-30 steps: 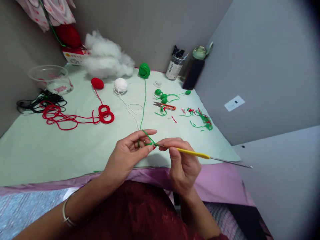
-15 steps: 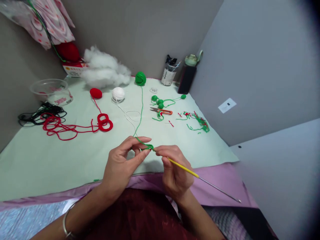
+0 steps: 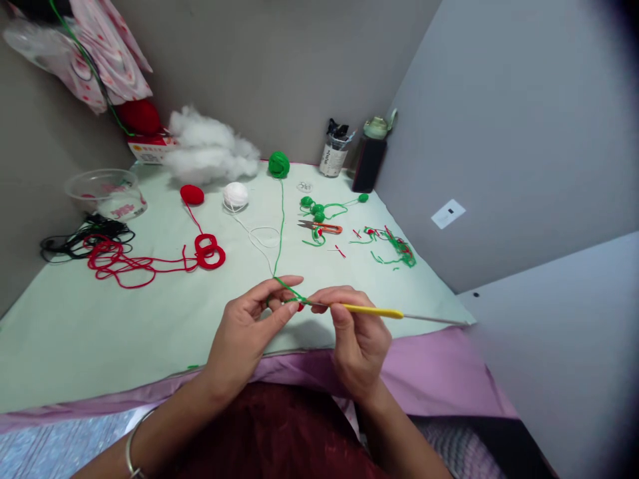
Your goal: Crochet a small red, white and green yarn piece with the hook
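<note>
Between thumb and fingers, my left hand (image 3: 248,324) pinches a small crochet piece (image 3: 301,305) in green with some red; much of it hides behind the fingertips. Green yarn (image 3: 282,226) runs over the left index finger from the green yarn ball (image 3: 278,164) at the back. A yellow-handled crochet hook (image 3: 373,311) is gripped by my right hand (image 3: 360,339), its tip at the piece and its metal far end pointing right. White yarn (image 3: 263,247) also leads toward the left hand from a white ball (image 3: 235,195).
Orange-handled thread snips (image 3: 320,227) lie mid-table near small green pieces (image 3: 318,211) and yarn scraps (image 3: 399,246). On the left are red rings (image 3: 210,251), black yarn (image 3: 84,239) and a clear tub (image 3: 107,193). White stuffing (image 3: 210,146), a pen cup (image 3: 333,153) and a bottle (image 3: 370,156) stand behind.
The hook has swung from slanting down to the right to nearly level, and my right hand has turned with it. A red part now shows under my left fingertips.
</note>
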The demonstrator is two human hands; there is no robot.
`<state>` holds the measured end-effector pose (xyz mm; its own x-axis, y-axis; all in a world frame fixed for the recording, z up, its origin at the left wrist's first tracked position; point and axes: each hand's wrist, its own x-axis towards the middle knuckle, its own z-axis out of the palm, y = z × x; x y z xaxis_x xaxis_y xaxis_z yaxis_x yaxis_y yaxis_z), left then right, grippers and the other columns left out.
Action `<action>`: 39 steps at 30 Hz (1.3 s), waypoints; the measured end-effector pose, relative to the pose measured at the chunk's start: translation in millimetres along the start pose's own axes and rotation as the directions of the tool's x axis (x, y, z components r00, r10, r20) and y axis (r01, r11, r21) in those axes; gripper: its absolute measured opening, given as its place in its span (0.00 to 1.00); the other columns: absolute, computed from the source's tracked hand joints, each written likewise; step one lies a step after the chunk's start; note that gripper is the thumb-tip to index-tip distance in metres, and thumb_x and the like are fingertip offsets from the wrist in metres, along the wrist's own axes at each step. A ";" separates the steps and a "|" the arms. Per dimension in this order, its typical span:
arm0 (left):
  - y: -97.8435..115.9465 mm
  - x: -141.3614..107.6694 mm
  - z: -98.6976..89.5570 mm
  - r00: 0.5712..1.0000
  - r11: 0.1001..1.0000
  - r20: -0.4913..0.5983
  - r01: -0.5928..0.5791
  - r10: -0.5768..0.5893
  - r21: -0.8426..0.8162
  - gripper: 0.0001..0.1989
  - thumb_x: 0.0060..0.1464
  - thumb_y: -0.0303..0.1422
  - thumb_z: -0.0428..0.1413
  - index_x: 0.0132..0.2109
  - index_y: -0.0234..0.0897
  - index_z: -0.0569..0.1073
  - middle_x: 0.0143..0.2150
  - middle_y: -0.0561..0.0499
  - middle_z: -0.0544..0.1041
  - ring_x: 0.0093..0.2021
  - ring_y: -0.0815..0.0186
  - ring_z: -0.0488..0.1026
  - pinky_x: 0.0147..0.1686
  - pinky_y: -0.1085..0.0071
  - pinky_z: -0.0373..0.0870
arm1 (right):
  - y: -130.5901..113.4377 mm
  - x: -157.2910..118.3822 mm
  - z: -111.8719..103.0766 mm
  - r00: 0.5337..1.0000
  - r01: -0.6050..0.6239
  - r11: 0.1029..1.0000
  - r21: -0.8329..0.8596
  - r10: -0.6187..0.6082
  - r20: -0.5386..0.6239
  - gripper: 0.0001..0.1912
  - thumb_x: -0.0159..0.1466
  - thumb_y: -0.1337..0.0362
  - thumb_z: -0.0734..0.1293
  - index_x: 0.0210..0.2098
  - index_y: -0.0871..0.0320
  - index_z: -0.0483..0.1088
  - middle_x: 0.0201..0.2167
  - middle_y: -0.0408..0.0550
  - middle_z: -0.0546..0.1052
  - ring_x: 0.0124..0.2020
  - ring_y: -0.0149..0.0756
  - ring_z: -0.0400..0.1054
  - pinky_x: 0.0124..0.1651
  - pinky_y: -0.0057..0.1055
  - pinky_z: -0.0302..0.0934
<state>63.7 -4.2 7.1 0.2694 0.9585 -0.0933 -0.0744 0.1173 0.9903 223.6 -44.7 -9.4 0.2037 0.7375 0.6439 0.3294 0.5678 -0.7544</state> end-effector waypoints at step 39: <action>8.8 0.7 4.5 0.978 0.889 0.132 0.204 -0.164 -0.409 0.19 0.52 0.33 0.73 0.52 0.43 0.85 0.38 0.53 0.78 0.40 0.71 0.72 0.45 0.77 0.68 | -0.9 9.2 6.7 0.992 -0.110 0.979 0.174 0.120 -0.048 0.09 0.73 0.66 0.66 0.41 0.52 0.80 0.37 0.46 0.83 0.37 0.36 0.76 0.39 0.34 0.72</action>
<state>67.5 -3.7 16.1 0.4023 0.8836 -0.2397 -0.4043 0.4064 0.8194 219.0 -36.0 -3.6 0.2856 0.7819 0.5542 0.1397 0.5381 -0.8312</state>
